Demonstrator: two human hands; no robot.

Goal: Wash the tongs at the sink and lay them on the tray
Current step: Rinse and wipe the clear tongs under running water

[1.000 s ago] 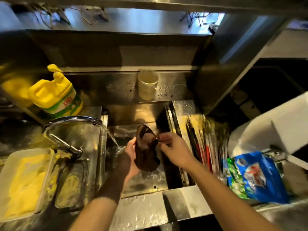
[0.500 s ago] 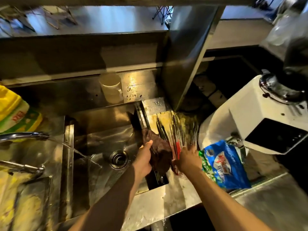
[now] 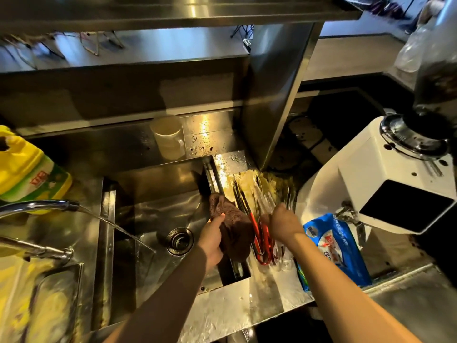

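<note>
While water runs from the tap (image 3: 39, 206) into the steel sink (image 3: 153, 214), a brown cloth (image 3: 232, 226) is gripped in the left hand (image 3: 212, 240) at the basin's right edge. The right hand (image 3: 284, 222) is lowered onto the tongs (image 3: 257, 229), red-handled and steel, which lie in a bundle on the wet tray (image 3: 247, 179) just right of the sink; its fingers are hidden, so a grip cannot be confirmed. A drain (image 3: 179, 241) is seen in the basin floor. A cup (image 3: 169, 137) is stood on the back ledge, a yellow bottle (image 3: 27, 172) at far left. A blue packet (image 3: 333, 246) and white machine (image 3: 385, 184) are set to the right.
</note>
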